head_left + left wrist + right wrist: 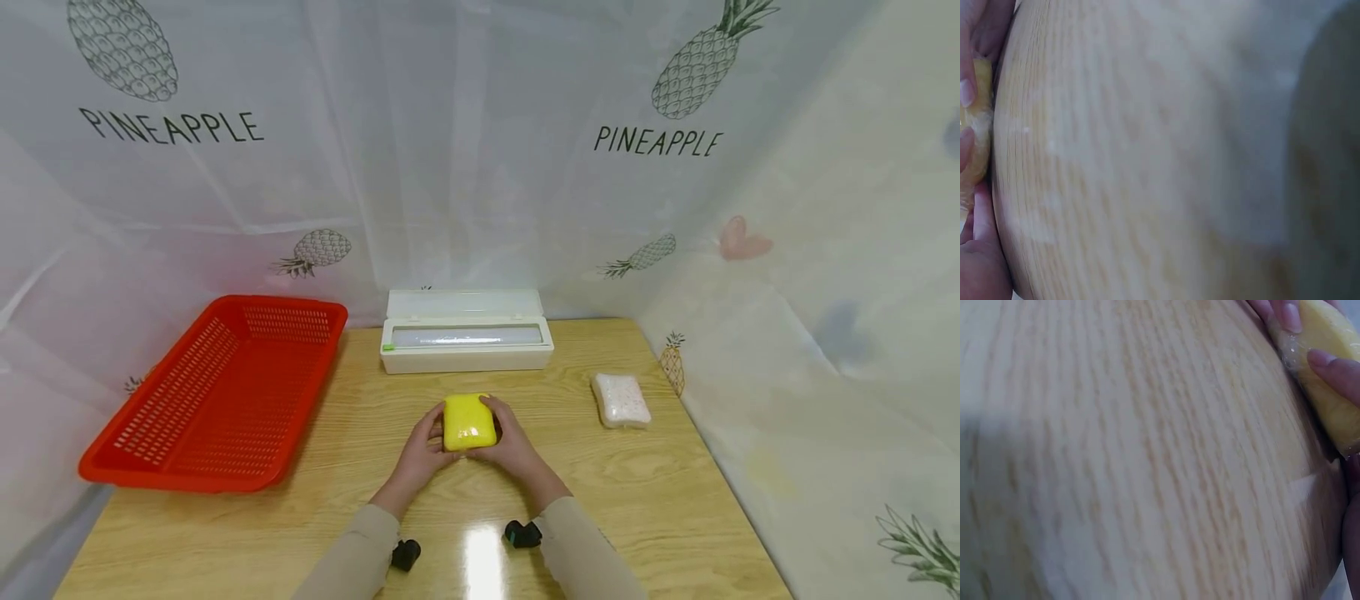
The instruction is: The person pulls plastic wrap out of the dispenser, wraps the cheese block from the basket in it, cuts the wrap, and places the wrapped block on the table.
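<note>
A yellow square block with rounded corners [469, 422] is wrapped in clear, shiny film. Between both hands it is held over the middle of the table. The left hand [422, 457] grips its left side, the right hand [516, 443] its right side. In the left wrist view, fingers and part of the wrapped block [982, 125] show at the left edge. Creased film and a thumb on the block [1334, 409] appear at the upper right of the right wrist view. The fingers beneath the block are partly hidden.
Behind the hands stands a white cling film dispenser [467, 359] with its lid raised. A red plastic basket [300, 417] lies at the left. To the right is a film-wrapped whitish square block [622, 401]. Pineapple-printed sheeting [465, 167] hangs behind the wooden table [675, 517].
</note>
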Demonstrator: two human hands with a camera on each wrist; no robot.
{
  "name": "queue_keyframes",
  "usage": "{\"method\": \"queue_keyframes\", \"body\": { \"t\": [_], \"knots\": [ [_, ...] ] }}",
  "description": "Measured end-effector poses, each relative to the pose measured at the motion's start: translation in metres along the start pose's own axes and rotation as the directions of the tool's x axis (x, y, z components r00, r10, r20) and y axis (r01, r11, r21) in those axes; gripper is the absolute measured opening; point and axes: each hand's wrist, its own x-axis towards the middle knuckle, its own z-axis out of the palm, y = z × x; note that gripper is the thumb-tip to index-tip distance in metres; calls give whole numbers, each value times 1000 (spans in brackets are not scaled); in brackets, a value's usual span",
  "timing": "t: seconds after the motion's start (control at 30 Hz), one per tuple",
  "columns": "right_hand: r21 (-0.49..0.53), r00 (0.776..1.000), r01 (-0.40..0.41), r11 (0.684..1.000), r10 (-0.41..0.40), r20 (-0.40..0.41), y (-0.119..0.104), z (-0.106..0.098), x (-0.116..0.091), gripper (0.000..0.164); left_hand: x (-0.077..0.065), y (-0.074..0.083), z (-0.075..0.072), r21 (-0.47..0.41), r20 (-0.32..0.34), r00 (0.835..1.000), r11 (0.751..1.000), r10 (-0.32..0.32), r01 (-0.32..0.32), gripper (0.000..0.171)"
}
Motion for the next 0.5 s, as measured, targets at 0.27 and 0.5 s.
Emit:
{"method": "queue_keyframes", "body": {
  "t": [0.27, 0.5],
  "knots": [
    [-66, 999, -27, 997, 30, 37, 3, -1, 2, 103, 5, -2, 0, 36, 25, 1000, 999, 3, -4, 92],
    [-54, 998, -35, 998, 38, 58, 1, 4, 7, 104, 6, -1, -8, 42, 28, 999, 999, -36, 35, 93]
  ]
}}
